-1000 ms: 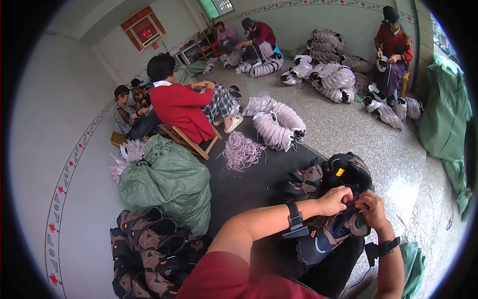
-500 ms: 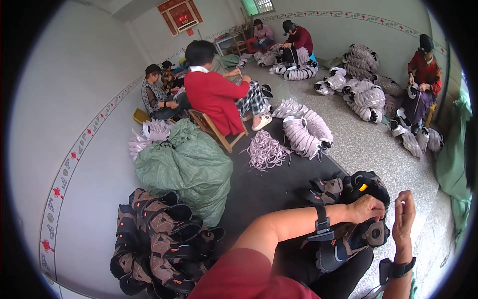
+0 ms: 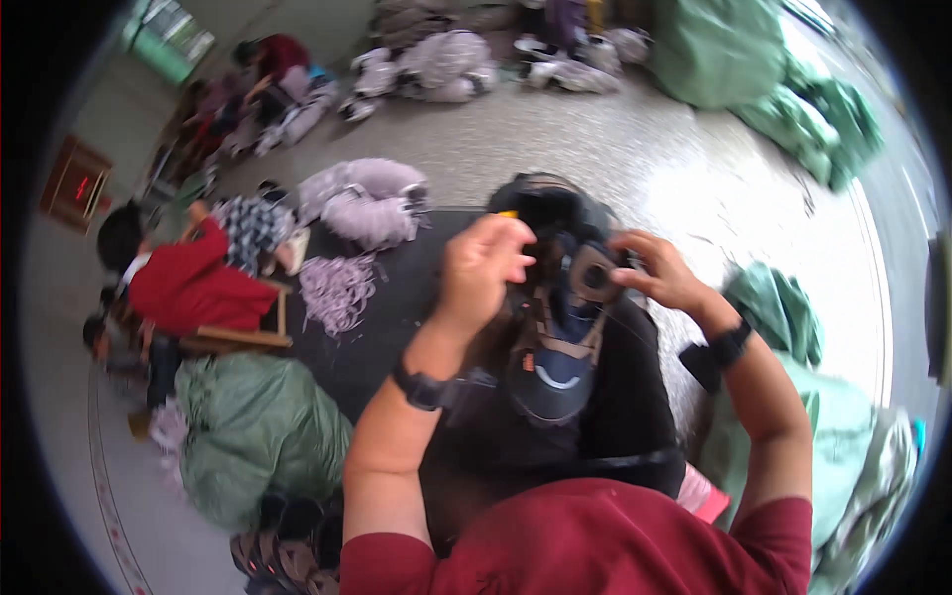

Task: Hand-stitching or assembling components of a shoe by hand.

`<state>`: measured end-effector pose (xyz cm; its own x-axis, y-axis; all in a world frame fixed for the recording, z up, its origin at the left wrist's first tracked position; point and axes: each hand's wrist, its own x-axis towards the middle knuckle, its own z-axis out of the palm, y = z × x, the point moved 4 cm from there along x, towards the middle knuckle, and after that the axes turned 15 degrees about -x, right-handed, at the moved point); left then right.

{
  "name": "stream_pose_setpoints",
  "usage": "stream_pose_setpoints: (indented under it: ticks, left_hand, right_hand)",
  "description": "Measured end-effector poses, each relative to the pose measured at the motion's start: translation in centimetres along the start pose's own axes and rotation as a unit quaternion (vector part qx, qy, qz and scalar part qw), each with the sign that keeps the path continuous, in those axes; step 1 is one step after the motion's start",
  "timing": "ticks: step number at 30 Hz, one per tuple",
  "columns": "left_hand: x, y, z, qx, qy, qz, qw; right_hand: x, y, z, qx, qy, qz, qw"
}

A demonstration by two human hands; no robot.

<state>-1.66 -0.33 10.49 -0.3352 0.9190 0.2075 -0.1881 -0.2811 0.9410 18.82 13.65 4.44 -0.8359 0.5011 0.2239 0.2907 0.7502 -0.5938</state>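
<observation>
We have a green sack (image 3: 263, 426) leftmost, then a heap of pinkish laces (image 3: 335, 295). Our left hand (image 3: 483, 268) hovers beside the navy-and-brown shoe (image 3: 563, 347), fingers curled; the shoe lies on our lap (image 3: 630, 397), toe towards us. Our right hand (image 3: 664, 275) is at its ankle end. Whether either grip grasps anything, we cannot tell.

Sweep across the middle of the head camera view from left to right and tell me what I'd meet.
Red-brown wall box, seated co-worker in red, tangle of lilac laces, your left hand, dark shoe with brown panels, your right hand, crumpled green sheeting.
</observation>
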Motion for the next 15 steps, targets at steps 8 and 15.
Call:
stream_pose_setpoints:
  ticks: [8,15]
  left_hand:
    - [0.8,-1.6,3.7,0.020,-0.039,-0.023,0.999]
    - [-0.7,-2.6,5.8,0.055,-0.068,-0.081,0.993]
  right_hand:
    - [0.3,2.6,-0.4,0.096,-0.089,0.062,0.989]
    - [3.7,1.3,-0.9,0.027,-0.066,-0.008,0.997]
